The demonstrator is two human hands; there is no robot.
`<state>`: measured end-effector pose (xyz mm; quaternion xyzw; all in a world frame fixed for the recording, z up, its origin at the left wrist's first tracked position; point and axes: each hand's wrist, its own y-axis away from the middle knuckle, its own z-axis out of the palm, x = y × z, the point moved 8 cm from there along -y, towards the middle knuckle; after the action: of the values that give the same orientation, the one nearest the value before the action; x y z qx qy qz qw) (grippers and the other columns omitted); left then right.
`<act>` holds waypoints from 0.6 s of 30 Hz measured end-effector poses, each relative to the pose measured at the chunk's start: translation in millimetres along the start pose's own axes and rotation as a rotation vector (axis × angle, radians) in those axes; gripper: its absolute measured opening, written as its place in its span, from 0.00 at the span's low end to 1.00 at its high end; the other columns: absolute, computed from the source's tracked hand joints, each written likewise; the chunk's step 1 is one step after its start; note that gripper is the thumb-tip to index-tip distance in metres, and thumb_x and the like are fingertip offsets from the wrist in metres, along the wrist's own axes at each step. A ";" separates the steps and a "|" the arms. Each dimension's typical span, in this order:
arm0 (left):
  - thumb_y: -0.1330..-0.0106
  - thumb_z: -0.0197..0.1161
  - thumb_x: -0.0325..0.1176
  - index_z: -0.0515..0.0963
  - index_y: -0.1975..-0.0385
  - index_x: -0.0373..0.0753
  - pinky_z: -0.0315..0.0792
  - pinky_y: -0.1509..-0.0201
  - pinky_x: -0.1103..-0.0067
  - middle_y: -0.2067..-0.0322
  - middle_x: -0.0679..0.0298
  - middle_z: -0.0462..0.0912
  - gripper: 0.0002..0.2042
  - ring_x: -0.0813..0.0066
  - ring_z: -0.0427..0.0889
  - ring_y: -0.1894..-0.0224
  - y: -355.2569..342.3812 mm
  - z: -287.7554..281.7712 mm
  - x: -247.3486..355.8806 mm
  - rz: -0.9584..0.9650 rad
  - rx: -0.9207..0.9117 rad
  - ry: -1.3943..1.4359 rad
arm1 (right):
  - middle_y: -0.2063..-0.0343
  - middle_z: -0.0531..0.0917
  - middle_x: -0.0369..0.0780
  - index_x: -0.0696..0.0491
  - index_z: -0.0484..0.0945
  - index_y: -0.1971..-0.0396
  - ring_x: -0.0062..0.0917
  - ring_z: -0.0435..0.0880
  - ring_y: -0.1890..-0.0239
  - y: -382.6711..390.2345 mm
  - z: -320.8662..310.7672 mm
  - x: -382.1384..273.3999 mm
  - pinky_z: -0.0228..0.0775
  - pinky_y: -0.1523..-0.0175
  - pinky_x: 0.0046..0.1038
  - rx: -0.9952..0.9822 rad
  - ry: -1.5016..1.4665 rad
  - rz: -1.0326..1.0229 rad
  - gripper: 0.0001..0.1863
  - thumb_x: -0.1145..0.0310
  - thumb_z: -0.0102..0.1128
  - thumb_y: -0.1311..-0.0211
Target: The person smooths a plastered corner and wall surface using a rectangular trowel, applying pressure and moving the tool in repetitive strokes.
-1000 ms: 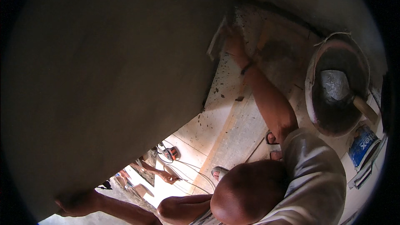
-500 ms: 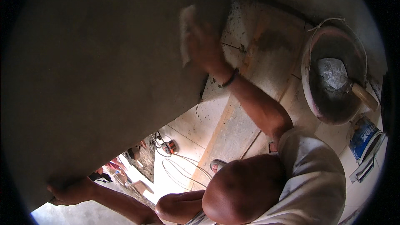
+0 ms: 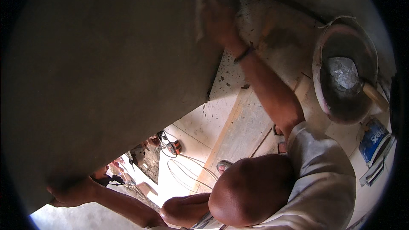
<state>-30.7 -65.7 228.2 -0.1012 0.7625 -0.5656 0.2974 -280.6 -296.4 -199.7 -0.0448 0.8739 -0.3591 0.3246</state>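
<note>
A broad grey plastered surface (image 3: 106, 72) fills the upper left. Against its far right part, my right hand (image 3: 219, 21) is closed round a pale, flat block (image 3: 203, 10), its long side lying along the surface. Motion and shadow blur the fingers and the block, so its exact kind does not show. At the lower left, my left hand (image 3: 74, 191) is curled at the surface's lower edge, with its fingertips partly lost in dark shadow.
An oval basin (image 3: 317, 81) at the right holds a trowel (image 3: 343, 73) with a wooden handle. Below it lies a blue packet (image 3: 375, 138). A long board (image 3: 238, 132) runs across the tiled floor (image 3: 191, 121). An orange and black tool (image 3: 174, 147) sits by a looped cable (image 3: 170, 170).
My right hand and the pale block have moved up and slightly right along the grey surface. My left hand stays at the lower edge. The view has shifted a little.
</note>
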 end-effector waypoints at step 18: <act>0.42 0.67 0.38 0.73 0.47 0.31 0.75 0.47 0.62 0.53 0.47 0.75 0.25 0.53 0.74 0.47 6.2 7.3 -17.8 -0.314 0.027 0.390 | 0.48 0.78 0.50 0.54 0.69 0.40 0.41 0.78 0.51 57.2 13.6 -3.5 0.73 0.51 0.38 0.043 -0.388 0.209 0.29 0.70 0.59 0.44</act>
<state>-11.1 -60.7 227.3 -0.1031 0.7727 -0.6239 0.0545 -260.9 -261.3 -242.7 -0.0153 0.7872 -0.3266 0.5229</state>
